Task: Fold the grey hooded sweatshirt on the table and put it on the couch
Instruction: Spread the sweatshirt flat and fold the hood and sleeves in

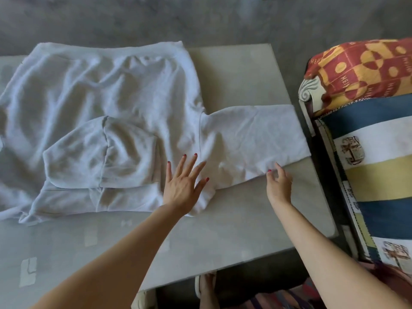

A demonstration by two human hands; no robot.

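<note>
Under the flat, open left hand [181,186] the sweatshirt [107,103] is pinned to the bench [234,230]; the sleeve [252,134] edge is pinched by the right hand [278,184]. If pulled unevenly, the sleeve could be bunched or dragged off beyond the right grip toward the couch [374,175].

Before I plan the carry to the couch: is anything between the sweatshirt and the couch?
Nothing visible stands between them. The sweatshirt lies on the table, its sleeve reaching toward the couch just past the table's right edge. A patterned cushion occupies the couch's far end.
</note>
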